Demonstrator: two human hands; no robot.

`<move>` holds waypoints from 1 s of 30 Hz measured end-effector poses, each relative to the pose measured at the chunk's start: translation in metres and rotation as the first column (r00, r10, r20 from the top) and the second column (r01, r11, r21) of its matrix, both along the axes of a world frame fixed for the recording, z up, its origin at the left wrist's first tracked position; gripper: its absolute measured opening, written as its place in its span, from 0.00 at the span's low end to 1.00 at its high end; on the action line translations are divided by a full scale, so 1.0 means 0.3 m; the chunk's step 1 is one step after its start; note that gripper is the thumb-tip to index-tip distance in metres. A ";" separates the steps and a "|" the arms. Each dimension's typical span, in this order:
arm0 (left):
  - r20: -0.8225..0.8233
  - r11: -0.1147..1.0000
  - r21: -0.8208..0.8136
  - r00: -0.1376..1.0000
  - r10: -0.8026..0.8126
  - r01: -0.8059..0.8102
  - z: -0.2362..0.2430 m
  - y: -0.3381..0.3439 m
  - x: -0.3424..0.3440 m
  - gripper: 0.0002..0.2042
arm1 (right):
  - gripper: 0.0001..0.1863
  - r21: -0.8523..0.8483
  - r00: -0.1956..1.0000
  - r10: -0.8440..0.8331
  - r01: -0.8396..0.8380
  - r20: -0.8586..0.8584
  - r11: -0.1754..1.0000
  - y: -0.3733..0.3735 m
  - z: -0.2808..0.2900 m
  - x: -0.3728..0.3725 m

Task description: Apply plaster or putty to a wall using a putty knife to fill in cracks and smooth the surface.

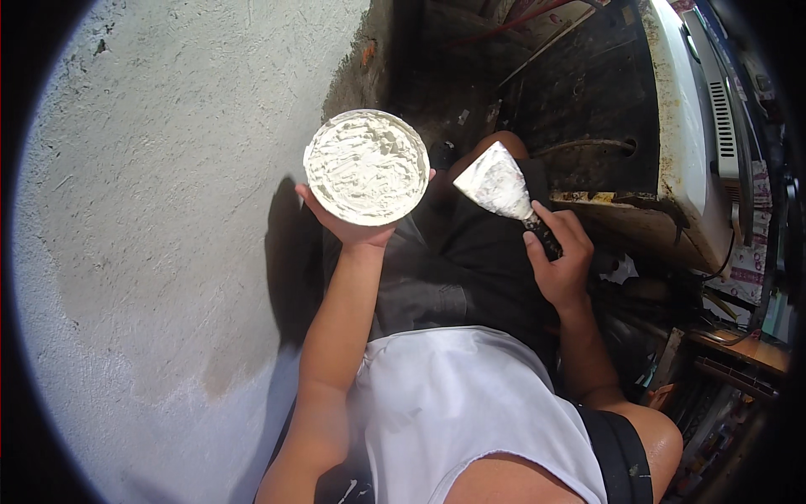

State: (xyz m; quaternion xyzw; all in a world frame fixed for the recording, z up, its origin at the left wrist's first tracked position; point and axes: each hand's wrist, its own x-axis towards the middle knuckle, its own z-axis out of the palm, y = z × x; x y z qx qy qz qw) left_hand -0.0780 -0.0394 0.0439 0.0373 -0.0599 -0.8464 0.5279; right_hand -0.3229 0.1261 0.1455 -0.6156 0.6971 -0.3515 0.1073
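My left hand [353,231] is wrapped round the underside of a round white tub [368,166] filled with thick white paste, its surface ridged and uneven. In my right hand [561,256] is a putty knife [498,183] with a wide triangular blade smeared white and a dark handle. The blade points up and to the left, a short gap to the right of the tub, not touching it. My fingers are closed round the handle.
A pale plastered wall [159,210] fills the left, with a grey damp-looking patch. At right stands a rusty white appliance [688,227] with a dark panel and vent slots. Cables and a cluttered wooden shelf [747,344] sit below it. My dark-clad legs [428,294] are beneath my hands.
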 end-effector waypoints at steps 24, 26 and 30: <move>0.088 0.999 0.011 0.995 0.048 -0.049 -0.030 0.024 -0.007 0.60 | 0.20 0.102 0.982 -0.102 0.087 0.157 0.991 -0.051 0.074 0.074; 0.144 0.994 0.015 0.984 0.104 -0.107 -0.040 0.029 -0.014 0.61 | 0.20 0.055 0.978 -0.084 0.075 0.192 0.996 -0.064 0.076 0.080; 0.263 0.978 -0.058 0.942 0.207 -0.199 -0.081 0.034 -0.010 0.62 | 0.20 0.105 0.953 -0.091 0.063 0.290 0.992 -0.067 0.077 0.099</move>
